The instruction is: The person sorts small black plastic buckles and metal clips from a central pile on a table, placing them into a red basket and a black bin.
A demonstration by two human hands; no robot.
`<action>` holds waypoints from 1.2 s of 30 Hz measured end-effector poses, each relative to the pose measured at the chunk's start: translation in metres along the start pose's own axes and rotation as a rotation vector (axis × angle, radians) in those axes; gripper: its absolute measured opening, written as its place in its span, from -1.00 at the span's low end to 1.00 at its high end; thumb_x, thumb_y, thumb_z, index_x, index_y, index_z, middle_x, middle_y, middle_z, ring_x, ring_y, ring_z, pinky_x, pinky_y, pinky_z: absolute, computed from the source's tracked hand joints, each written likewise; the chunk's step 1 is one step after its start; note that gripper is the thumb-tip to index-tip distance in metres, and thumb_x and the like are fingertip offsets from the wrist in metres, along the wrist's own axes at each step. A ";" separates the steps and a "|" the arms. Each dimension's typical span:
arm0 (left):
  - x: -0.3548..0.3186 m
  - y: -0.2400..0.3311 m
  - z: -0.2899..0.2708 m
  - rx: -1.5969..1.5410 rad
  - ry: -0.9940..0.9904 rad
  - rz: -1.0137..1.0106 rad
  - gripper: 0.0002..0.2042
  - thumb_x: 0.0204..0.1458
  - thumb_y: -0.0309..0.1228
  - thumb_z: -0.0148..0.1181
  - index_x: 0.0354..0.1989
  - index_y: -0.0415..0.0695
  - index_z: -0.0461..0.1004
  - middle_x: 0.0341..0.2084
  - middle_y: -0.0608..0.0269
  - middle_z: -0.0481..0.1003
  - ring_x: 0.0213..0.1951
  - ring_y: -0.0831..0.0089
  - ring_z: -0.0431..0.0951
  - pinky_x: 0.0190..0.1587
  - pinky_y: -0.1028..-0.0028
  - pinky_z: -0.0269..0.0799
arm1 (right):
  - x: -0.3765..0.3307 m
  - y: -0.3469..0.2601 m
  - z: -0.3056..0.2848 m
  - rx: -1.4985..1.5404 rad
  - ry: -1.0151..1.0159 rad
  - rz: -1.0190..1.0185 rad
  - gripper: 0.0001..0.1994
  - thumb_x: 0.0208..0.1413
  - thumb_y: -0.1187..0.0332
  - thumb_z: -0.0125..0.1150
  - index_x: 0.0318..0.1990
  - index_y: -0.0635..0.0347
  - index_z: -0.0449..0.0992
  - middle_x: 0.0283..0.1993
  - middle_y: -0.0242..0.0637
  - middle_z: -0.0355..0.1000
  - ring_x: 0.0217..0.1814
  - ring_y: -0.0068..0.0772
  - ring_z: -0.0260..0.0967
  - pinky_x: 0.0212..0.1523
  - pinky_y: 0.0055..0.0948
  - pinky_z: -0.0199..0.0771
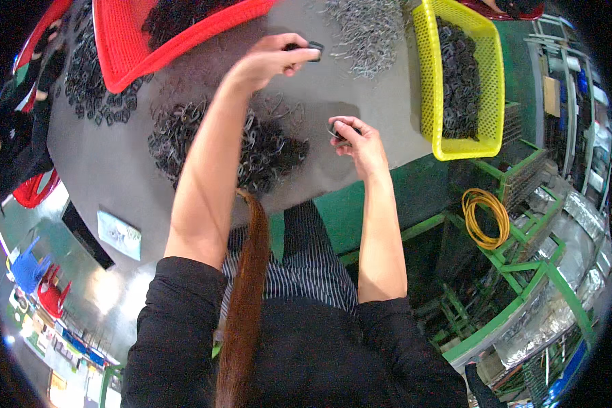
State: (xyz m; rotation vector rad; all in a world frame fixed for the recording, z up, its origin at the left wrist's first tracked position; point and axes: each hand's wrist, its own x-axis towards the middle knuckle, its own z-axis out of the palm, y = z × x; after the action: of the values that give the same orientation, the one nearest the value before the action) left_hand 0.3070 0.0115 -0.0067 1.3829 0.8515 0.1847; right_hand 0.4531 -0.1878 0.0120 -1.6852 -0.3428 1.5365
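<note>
My left hand (279, 58) reaches far across the grey table (109, 163) and pinches a small black clip (314, 47) between thumb and fingers. My right hand (357, 139) is closer to me, fingers curled around another small black clip (338, 131). A heap of dark wire clips (272, 149) lies between my arms. A pile of shiny silver wire clips (367, 27) sits at the far side, just beyond my left hand.
A red basket (126, 54) of dark parts stands at the far left, a yellow basket (486, 88) of dark clips at the right. More dark clips (88, 75) spread left. A yellow cable coil (486, 217) hangs on green racks. Another person (20, 102) sits at left.
</note>
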 end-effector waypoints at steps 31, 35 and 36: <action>-0.090 -0.057 -0.029 0.242 0.390 0.035 -0.74 -0.15 -0.15 0.25 -0.41 -0.07 0.52 -0.59 0.34 0.47 -0.50 0.47 0.44 -0.43 0.45 0.33 | 0.054 -0.006 0.097 -1.006 0.252 -0.433 -0.65 -0.21 0.12 0.36 -0.31 0.13 0.51 -0.37 -0.15 0.48 -0.29 -0.18 0.45 -0.25 -0.31 0.41; -0.112 -0.044 -0.047 -0.059 0.218 -0.229 -0.86 -0.13 -0.27 0.19 -0.47 -0.03 0.42 -0.66 0.52 0.28 -0.61 0.68 0.20 -0.60 0.62 0.05 | 0.066 -0.008 0.087 -0.716 0.123 -0.384 -0.71 -0.19 0.16 0.34 -0.35 0.15 0.55 -0.41 -0.19 0.50 -0.35 -0.24 0.46 -0.27 -0.33 0.40; -0.114 -0.042 -0.052 -0.154 0.139 -0.251 -0.86 -0.13 -0.28 0.17 -0.48 -0.02 0.39 -0.68 0.53 0.26 -0.62 0.69 0.18 -0.60 0.62 0.04 | 0.068 -0.008 0.079 -0.532 0.076 -0.351 -0.72 -0.19 0.18 0.34 -0.37 0.16 0.56 -0.43 -0.20 0.50 -0.38 -0.28 0.46 -0.29 -0.35 0.39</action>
State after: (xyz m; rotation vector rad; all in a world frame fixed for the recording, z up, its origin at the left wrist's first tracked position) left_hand 0.1799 -0.0240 0.0055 1.1183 1.0959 0.1503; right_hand 0.3979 -0.1066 -0.0247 -1.9421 -1.0197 1.1763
